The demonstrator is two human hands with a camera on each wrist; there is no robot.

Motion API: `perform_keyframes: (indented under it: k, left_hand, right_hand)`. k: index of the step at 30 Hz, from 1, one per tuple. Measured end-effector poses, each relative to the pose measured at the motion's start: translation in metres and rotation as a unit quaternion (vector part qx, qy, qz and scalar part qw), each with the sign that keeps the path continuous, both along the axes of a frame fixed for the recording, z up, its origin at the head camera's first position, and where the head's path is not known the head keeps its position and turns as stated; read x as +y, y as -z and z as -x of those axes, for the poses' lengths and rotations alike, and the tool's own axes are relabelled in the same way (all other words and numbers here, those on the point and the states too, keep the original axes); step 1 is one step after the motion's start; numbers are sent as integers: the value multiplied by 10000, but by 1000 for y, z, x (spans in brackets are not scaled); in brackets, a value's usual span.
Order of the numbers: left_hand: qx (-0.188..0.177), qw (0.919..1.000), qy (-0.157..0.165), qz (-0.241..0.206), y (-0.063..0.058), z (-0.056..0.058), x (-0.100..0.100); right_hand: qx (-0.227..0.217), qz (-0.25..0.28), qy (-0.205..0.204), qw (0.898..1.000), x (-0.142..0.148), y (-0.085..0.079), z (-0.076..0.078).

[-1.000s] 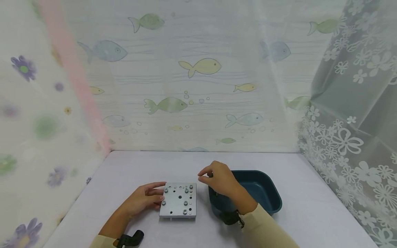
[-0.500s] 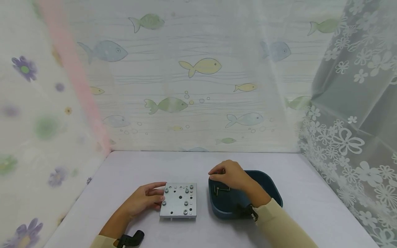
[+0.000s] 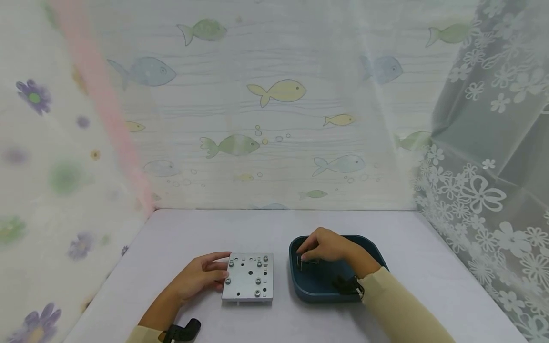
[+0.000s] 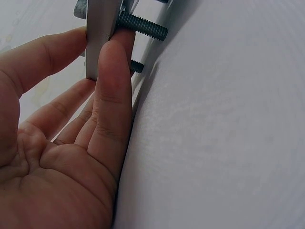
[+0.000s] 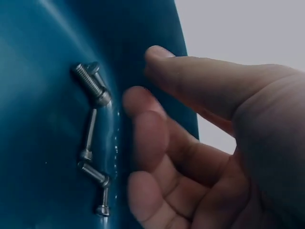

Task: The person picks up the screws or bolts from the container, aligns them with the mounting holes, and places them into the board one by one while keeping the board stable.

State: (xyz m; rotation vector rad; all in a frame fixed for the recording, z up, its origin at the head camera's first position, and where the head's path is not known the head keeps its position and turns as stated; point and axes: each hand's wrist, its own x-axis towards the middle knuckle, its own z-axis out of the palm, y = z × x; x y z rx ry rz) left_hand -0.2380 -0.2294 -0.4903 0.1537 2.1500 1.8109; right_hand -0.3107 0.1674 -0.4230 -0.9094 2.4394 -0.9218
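My left hand (image 3: 201,276) grips the left edge of a square silver metal plate (image 3: 244,286). The thumb lies on its top face and fingers reach beneath it, as the left wrist view shows. Several socket-head screws sit in holes of the plate; a threaded shank (image 4: 145,26) sticks out from its underside. Over at the right, my right hand (image 3: 328,245) reaches into a dark blue plastic bin (image 3: 317,291). Its fingers (image 5: 151,138) are loosely bent, apart from the thumb, with nothing between them. Several loose screws (image 5: 89,133) lie along the bin's wall beside the fingertips.
Both things stand on a white table (image 3: 223,228), the bin a short way right of the plate. A fish-printed curtain (image 3: 274,119) hangs behind, with a floral one at the left and a lacy translucent one at the right. Each wrist wears a black strap.
My right hand has moved right from between plate and bin, then down into the bin, its fingers now among the screws. The left hand and plate have stayed put.
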Motion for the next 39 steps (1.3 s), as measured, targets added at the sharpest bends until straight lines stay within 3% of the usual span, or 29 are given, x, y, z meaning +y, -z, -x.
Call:
perform_keyframes:
  k: [6, 13, 23, 39]
  left_hand:
    - [-8, 10000, 0, -45, 0, 1, -2]
    - [-3, 10000, 47, -65, 0, 0, -1]
    - [60, 9999, 46, -100, -5, -2, 1]
    - [95, 9999, 56, -83, 0, -1, 0]
  right_hand:
    - [-320, -335, 86, 9989, -2, -1, 2]
    - [-258, -588, 27, 9979, -3, 9, 7]
    - [-173, -638, 238, 9975, -4, 14, 6]
    - [-112, -680, 322, 9971, -5, 15, 4]
